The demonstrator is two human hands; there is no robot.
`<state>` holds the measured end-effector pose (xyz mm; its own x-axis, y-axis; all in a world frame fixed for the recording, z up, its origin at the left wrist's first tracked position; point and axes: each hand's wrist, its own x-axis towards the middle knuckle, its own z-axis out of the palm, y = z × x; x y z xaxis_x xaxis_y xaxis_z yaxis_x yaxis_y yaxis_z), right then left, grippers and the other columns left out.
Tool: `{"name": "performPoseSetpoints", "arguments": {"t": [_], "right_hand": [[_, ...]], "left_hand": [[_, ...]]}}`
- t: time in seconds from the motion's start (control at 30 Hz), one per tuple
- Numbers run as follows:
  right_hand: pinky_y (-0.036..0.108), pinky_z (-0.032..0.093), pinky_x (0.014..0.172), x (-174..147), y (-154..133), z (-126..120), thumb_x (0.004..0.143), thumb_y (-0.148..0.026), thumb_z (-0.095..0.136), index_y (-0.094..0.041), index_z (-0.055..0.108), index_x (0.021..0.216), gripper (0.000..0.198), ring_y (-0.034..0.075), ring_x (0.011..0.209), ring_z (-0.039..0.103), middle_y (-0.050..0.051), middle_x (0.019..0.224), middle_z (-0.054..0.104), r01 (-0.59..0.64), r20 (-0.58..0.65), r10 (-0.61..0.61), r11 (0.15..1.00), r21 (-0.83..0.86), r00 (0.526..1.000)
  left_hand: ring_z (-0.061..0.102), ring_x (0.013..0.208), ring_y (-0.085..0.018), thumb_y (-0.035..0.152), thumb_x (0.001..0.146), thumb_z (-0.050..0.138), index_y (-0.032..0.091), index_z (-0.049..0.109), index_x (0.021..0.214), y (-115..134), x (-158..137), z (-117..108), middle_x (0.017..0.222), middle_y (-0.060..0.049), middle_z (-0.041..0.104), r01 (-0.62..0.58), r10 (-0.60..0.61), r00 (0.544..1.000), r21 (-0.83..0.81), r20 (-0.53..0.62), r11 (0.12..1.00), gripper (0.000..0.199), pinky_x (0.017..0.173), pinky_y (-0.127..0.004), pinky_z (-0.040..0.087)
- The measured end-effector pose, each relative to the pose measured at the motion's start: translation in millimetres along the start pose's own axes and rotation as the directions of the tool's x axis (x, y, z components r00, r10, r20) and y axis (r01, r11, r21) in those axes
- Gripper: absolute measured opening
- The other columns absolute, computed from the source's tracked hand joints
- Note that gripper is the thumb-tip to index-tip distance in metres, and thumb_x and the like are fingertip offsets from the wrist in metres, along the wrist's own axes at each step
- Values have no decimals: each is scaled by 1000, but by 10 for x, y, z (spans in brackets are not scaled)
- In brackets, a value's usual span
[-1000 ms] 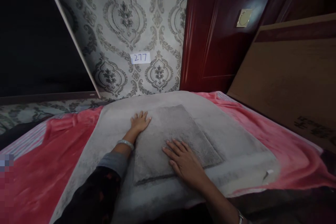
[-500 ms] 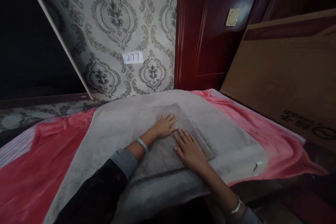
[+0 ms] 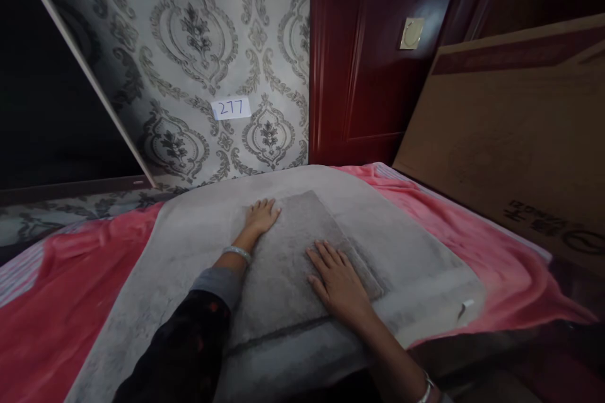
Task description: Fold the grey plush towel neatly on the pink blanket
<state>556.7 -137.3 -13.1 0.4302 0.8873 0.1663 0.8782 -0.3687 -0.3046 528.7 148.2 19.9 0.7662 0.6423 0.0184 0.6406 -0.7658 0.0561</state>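
A grey, plush folded cloth [image 3: 283, 271] lies flat on a larger pale grey cloth [image 3: 416, 252]. My left hand [image 3: 261, 216] rests on the folded cloth's far left part, palm down with fingers spread. On its right part lies my right hand [image 3: 341, 283], also palm down, fingers stretched forward and slightly apart. Neither hand grips anything. What kind of cloth the folded piece is, I cannot tell. A small white tag [image 3: 466, 307] shows near the pale cloth's right front corner.
Pink blankets [image 3: 94, 289] spread out on both sides under the pale cloth. A large cardboard box [image 3: 501, 138] leans at the right. At the left stands a dark screen [image 3: 61, 88]. Behind are patterned wallpaper with a paper label [image 3: 231, 108] and a dark red door panel [image 3: 373, 75].
My left hand has slid left and away from my right hand across the folded cloth. My right hand stays nearly in place. The view has shifted slightly.
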Motion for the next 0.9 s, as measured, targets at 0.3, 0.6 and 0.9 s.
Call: {"name": "performPoseSetpoints", "arguments": {"t": [0.3,0.6,0.9], "right_hand": [[50,23,120,-28,10,36,100,-38,44,-25,45,151,52,27,150,26,6,161,33,19,-73,-16,999,43,997],[50,22,121,-48,53,90,100,-41,43,-29,45,151,52,26,150,26,3,161,34,22,-100,-17,999,50,995],[50,24,121,-40,75,86,100,-43,42,-31,45,150,51,26,149,28,1,160,35,28,-109,-20,997,69,994]], "left_hand": [[13,154,-28,54,99,28,30,34,154,584,-122,-206,167,-5,19,-302,301,952,14,53,953,60,122,-55,14],[18,153,-24,59,97,31,26,30,155,1068,151,31,165,-6,22,-537,538,829,-51,150,842,68,123,-51,10],[17,153,-28,61,97,16,24,24,158,830,450,28,166,-11,20,-283,285,954,-40,88,958,72,121,-54,16]]}}
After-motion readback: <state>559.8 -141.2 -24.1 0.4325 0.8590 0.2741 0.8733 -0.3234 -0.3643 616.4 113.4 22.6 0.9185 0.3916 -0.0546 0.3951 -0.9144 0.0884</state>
